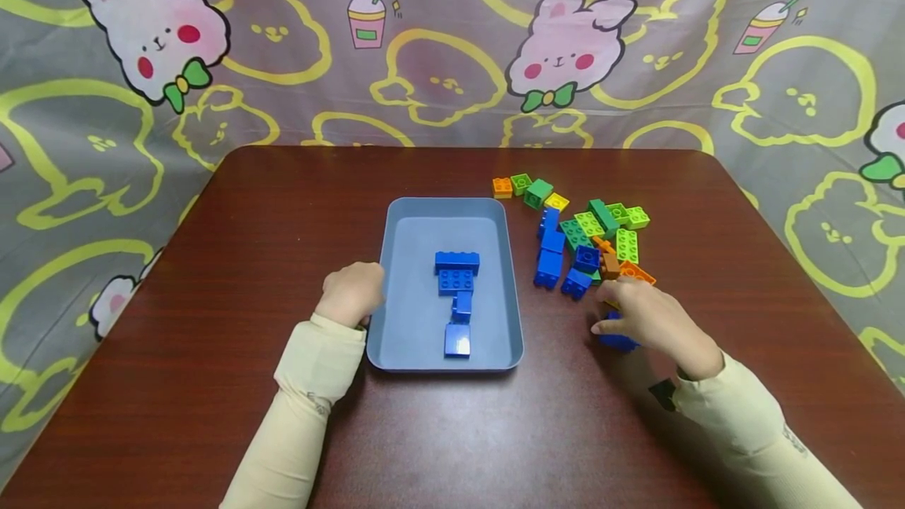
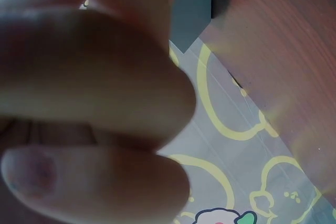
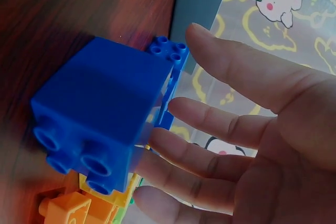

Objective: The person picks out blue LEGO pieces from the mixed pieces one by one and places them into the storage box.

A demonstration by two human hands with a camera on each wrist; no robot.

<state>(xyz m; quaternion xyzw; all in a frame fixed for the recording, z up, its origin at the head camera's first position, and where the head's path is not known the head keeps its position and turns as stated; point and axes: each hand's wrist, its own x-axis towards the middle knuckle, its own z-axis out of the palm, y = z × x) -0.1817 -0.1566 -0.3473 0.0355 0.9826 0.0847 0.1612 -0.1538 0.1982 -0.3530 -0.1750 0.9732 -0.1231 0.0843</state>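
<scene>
My right hand (image 1: 654, 320) hovers over a blue block (image 1: 618, 342) at the near edge of the loose pile. In the right wrist view, the fingers (image 3: 210, 119) spread loosely beside this blue block (image 3: 105, 87), with the thumb apart and no grasp on it. At the left rim of a grey-blue tray (image 1: 396, 234), my left hand (image 1: 351, 294) is curled into a fist, close against the rim. The left wrist view shows bent fingers (image 2: 94, 72) with nothing visible between them. Inside the tray, several blue blocks (image 1: 456, 281) lie in a column.
Right of the tray spreads a pile of toy blocks: blue blocks (image 1: 550, 265), green blocks (image 1: 576, 234), lime blocks (image 1: 627, 246) and orange blocks (image 1: 636, 273). A patterned cloth (image 1: 438, 85) hangs behind the brown table (image 1: 283, 210).
</scene>
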